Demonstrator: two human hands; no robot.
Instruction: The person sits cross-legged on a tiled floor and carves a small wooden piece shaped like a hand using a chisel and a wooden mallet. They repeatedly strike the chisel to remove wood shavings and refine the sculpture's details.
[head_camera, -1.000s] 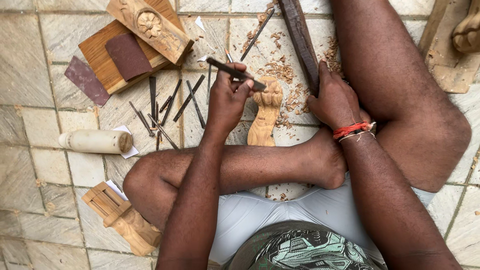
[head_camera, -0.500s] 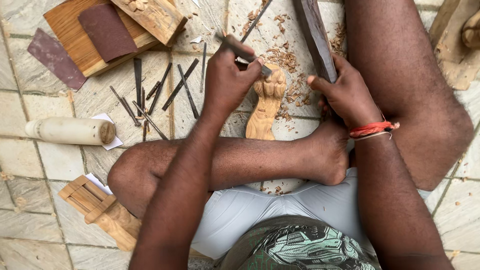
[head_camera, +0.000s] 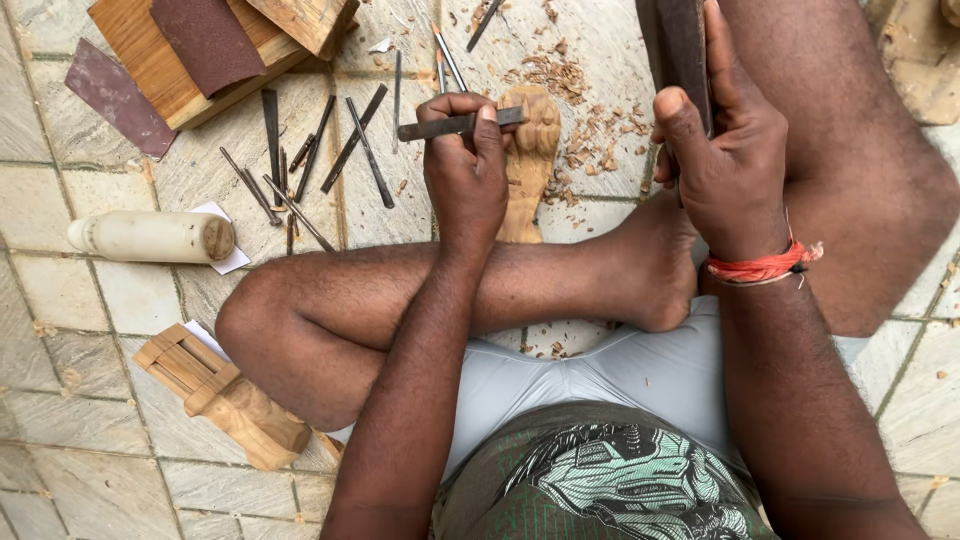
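I sit cross-legged on a stone floor. My left hand (head_camera: 463, 170) grips a dark metal chisel (head_camera: 440, 126) held level, its tip on the top of a pale carved wooden piece (head_camera: 530, 150) lying on the floor in front of my shin. My right hand (head_camera: 722, 150), with a red thread at the wrist, holds a long dark wooden mallet (head_camera: 682, 45) upright to the right of the carving. Wood chips (head_camera: 580, 110) lie scattered around the carving.
Several metal chisels (head_camera: 310, 165) lie on the floor at upper left. Behind them are wooden blocks (head_camera: 190, 60) and sheets of dark sandpaper (head_camera: 110, 90). A pale cylindrical handle (head_camera: 150, 237) and another carved wooden piece (head_camera: 225, 395) lie to my left.
The view has shifted closer. My left hand has turned the chisel level and set its tip on the carving's top. My right hand has risen with the mallet.
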